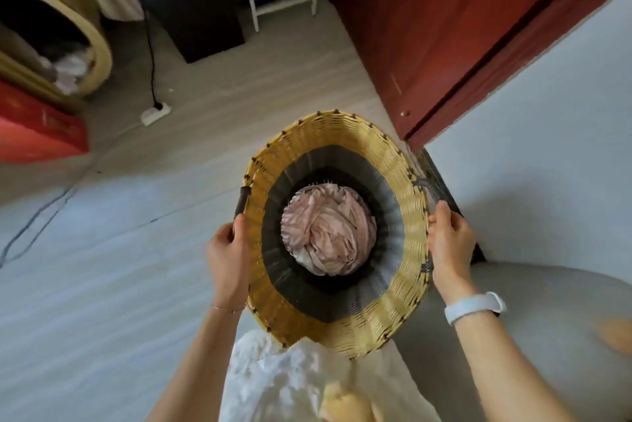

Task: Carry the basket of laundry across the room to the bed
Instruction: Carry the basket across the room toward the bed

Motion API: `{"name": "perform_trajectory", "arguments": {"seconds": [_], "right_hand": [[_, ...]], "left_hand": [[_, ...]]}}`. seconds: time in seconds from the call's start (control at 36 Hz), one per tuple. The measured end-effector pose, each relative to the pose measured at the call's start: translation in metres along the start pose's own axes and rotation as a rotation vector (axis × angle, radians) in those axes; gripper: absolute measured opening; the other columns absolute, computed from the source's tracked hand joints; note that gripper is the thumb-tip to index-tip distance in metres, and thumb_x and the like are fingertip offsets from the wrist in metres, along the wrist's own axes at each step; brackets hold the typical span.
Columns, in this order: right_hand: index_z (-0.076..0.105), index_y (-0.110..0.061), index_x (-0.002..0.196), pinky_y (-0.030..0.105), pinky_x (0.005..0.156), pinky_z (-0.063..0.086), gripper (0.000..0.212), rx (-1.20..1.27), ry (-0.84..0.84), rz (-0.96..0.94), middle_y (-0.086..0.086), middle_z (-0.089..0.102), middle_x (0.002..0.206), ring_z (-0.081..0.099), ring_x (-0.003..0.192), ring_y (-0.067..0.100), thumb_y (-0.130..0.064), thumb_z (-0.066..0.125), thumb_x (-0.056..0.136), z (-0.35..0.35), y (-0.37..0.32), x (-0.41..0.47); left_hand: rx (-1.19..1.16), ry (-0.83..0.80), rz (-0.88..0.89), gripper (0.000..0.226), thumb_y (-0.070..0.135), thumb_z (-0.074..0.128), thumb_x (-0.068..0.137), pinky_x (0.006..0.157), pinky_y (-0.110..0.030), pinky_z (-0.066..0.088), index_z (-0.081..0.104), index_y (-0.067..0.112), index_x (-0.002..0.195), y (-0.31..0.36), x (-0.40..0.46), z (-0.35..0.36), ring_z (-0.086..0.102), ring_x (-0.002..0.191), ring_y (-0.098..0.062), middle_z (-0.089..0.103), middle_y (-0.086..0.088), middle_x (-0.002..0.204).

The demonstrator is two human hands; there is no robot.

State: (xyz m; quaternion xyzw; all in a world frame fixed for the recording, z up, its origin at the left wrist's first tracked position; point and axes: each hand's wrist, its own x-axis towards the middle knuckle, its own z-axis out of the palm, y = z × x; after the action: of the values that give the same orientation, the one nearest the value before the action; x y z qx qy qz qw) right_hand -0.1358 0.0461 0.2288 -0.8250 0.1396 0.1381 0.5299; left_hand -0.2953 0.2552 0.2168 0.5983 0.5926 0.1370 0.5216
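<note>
A round woven basket (325, 134) with a yellow rim band and dark inner bands is straight below me, seen from above. Crumpled pink striped laundry (328, 233) lies at its bottom. My left hand (227, 261) is closed around the dark handle on the basket's left side. My right hand (451, 237) grips the grey handle on the right side; a white band sits on that wrist. Whether the basket rests on the floor or is lifted, I cannot tell.
A dark red door (444, 28) stands open just beyond the basket on the right, next to a pale wall (547, 148). On the floor lie a white power strip (155, 112) with a black cable, a red box (37, 127) and a black cabinet (198, 11).
</note>
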Motion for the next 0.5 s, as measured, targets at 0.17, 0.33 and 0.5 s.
{"name": "perform_trajectory", "arguments": {"seconds": [0.17,0.33,0.5], "right_hand": [[0.045,-0.019,0.057,0.029,0.049,0.025,0.036,-0.145,-0.289,-0.122,-0.002,0.038,0.054,0.032,0.05,0.014,-0.037,0.044,0.089,0.093,-0.029,-0.052],[0.059,-0.022,0.064,0.028,0.054,0.032,0.03,-0.289,-0.586,-0.248,-0.003,0.046,0.058,0.04,0.057,0.012,-0.034,0.046,0.089,0.193,-0.053,-0.107],[0.063,-0.014,0.084,0.03,0.055,0.03,0.027,-0.386,-0.846,-0.38,-0.001,0.041,0.058,0.036,0.056,0.014,-0.028,0.041,0.092,0.269,-0.073,-0.166]], "left_hand": [[-0.123,0.241,-0.164,0.05,0.041,0.042,0.089,0.06,-0.036,0.037,0.064,-0.004,0.08,-0.052,0.003,-0.104,0.045,0.065,-0.023,0.052,-0.013,0.069],[-0.24,0.608,-0.316,0.044,0.035,0.042,0.091,0.058,-0.036,0.031,0.056,0.0,0.067,-0.093,-0.006,-0.184,0.039,0.064,-0.022,0.045,-0.011,0.062],[-0.358,0.855,-0.445,0.041,0.035,0.044,0.092,0.058,-0.035,0.031,0.054,0.004,0.066,-0.119,-0.02,-0.234,0.038,0.062,-0.02,0.042,-0.01,0.061]]}}
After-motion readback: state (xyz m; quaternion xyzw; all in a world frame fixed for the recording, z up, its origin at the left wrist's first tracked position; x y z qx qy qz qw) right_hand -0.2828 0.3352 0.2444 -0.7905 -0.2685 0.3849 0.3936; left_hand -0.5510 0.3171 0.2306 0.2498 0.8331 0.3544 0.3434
